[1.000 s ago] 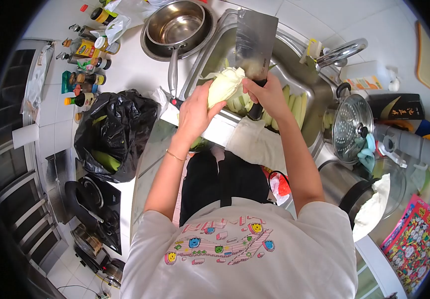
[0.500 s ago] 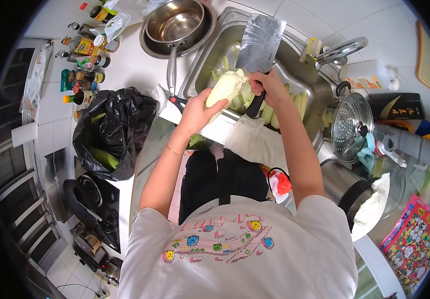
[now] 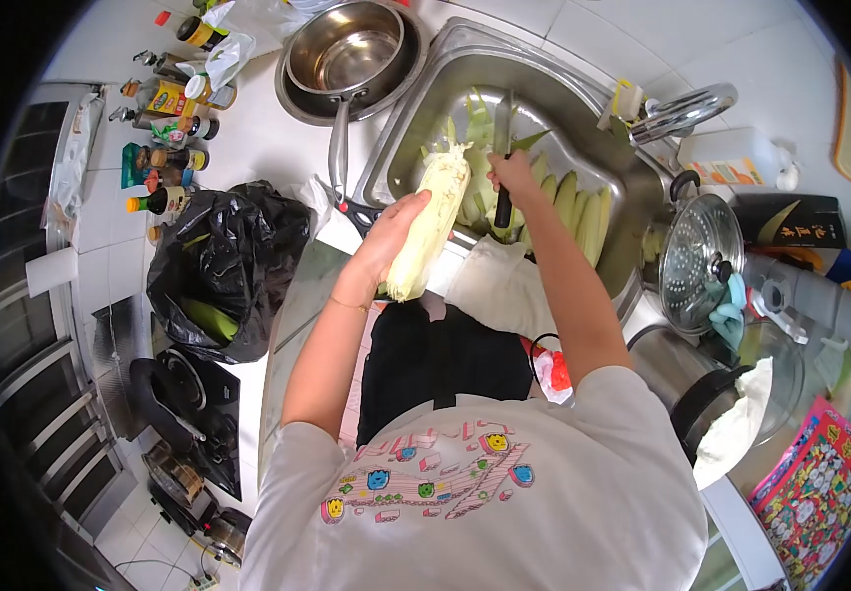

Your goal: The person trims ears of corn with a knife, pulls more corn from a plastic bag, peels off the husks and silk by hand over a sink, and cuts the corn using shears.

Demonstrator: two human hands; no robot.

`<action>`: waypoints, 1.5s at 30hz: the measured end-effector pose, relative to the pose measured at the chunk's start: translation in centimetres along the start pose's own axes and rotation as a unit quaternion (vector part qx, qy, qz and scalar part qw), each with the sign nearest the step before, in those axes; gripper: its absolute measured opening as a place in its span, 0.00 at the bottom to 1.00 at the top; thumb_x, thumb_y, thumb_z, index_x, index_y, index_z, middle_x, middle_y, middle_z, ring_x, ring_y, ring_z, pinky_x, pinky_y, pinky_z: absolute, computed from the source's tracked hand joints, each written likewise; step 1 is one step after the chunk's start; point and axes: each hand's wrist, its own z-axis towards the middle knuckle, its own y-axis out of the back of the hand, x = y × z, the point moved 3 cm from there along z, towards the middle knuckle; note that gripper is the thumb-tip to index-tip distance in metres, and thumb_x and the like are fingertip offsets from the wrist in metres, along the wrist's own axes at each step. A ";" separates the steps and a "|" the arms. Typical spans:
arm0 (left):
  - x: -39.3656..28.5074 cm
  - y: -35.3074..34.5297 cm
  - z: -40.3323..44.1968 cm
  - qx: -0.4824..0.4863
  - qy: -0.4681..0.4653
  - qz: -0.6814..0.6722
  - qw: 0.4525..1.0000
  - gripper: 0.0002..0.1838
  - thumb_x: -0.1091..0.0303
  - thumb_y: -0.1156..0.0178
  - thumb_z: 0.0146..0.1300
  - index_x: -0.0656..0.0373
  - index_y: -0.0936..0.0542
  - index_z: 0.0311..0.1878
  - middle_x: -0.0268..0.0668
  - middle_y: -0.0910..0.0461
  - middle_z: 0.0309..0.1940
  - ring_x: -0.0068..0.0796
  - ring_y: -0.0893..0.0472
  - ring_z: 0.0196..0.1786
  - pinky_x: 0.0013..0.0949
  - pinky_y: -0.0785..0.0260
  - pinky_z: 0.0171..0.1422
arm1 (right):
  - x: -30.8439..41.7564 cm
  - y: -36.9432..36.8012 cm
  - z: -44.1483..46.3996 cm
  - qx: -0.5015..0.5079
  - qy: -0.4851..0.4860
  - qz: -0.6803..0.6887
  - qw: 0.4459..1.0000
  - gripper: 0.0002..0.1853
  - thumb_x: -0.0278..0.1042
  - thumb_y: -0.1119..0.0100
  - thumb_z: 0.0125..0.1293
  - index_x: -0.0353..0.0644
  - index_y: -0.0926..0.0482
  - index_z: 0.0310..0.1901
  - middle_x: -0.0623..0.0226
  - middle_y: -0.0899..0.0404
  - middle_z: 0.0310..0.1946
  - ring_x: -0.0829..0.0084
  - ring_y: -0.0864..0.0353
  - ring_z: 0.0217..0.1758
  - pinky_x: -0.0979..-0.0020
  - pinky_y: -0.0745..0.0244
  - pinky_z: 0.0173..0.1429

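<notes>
In the head view, the person's left hand (image 3: 391,236) is closed around the middle of a pale ear of corn (image 3: 429,225), thumb along its upper side; most of the other fingers are hidden beneath it. The ear slants, its ragged end just beyond the hand over the near side of the sink (image 3: 529,84), its blunt end nearer the body. The right hand (image 3: 516,175), to the right of the ear and apart from it, is closed on the black handle of a cleaver (image 3: 503,133), whose blade points away from the body and shows nearly edge-on. More ears of corn (image 3: 585,217) lie in the sink to the right of the right hand, and loose husk leaves (image 3: 478,118) lie beyond both hands. A pale cloth (image 3: 499,284) drapes over the sink's near edge, on the body side of the right hand. Well to the left of the left hand stands an open black plastic bag (image 3: 233,261) with green husks (image 3: 210,320) inside, while a steel saucepan (image 3: 346,54) sits beyond that hand, its handle directed back toward it. The faucet (image 3: 686,110) is to the right of and beyond the right hand.
</notes>
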 end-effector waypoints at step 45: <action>-10.0 -5.5 -0.2 -0.182 -0.372 0.488 0.769 0.09 0.70 0.34 0.59 0.62 0.24 0.37 0.38 0.19 0.31 0.29 0.19 0.32 0.30 0.26 0.39 | 10.1 -3.5 -15.4 0.170 0.128 0.222 0.951 0.20 0.53 0.54 0.74 0.43 0.35 0.53 0.66 0.25 0.35 0.75 0.21 0.29 0.72 0.22 0.34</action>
